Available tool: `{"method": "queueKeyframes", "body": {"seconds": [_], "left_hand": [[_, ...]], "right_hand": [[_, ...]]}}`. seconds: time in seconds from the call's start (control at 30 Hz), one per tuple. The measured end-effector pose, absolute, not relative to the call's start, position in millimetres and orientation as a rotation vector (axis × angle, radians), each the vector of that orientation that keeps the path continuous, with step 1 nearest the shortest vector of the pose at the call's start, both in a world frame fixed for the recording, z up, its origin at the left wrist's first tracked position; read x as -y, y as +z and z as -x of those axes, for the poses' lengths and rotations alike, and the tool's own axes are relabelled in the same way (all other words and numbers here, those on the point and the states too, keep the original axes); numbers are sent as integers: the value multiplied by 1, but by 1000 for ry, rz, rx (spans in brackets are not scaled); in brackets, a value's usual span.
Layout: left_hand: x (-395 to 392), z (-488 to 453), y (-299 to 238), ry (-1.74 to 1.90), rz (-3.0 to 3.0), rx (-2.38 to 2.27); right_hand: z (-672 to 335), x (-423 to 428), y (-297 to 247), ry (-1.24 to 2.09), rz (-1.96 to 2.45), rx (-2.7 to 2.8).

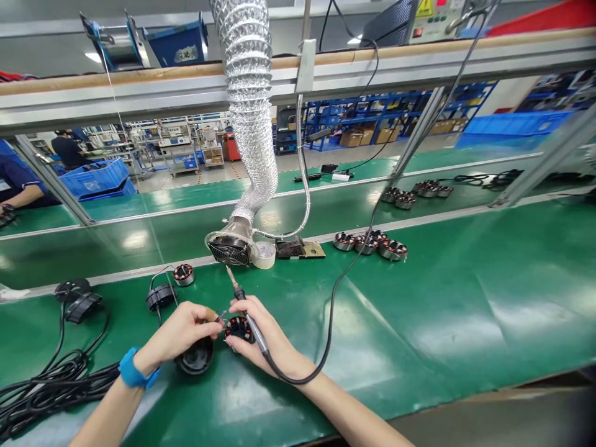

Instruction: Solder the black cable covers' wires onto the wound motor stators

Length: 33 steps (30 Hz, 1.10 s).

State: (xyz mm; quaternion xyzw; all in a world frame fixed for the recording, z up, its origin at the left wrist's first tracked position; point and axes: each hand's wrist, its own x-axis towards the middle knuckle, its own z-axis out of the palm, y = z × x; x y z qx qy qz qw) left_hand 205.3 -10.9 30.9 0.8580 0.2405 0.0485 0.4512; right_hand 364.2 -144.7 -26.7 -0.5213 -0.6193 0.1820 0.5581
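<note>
My left hand (184, 329), a blue band round its wrist, is closed with thumb and forefinger pinching a thin wire (220, 316). Just right of those fingertips sits a stator (237, 328), a ring with dark and copper-red windings. My right hand (272, 344) grips this ring between fingers and thumb. The same hand also carries a soldering iron (255, 330), its tip pointing up and away towards the fan. Under my left hand lies a round black housing (195, 360), partly covered by the fingers.
Beyond the iron stands a fume extractor fan (229, 249) on a silver duct (251, 124), beside a tape roll (264, 254). Several stators (367, 243) sit to the right. Black cables (60, 385) and housings (84, 305) lie left. The iron's cord (331, 310) loops across the bench.
</note>
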Motion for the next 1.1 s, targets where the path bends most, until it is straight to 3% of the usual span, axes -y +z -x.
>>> {"method": "queueKeyframes", "body": {"seconds": [0.2,0.47,0.87,1.1], "left_hand": [[17,-209,31,100,-2133,-596],[28,-202,-4,591,-2225,-751],[18,-206,12,421,-1735,-757],[15,-209,8,437,-1669,-684]], "right_hand": [[-345,126,-16,333,1137,1257],[-337,122,-21,239,1147,1147],[-333,126,-23,356,1146,1031],[-327,125,-19,150,1186,1311]]}}
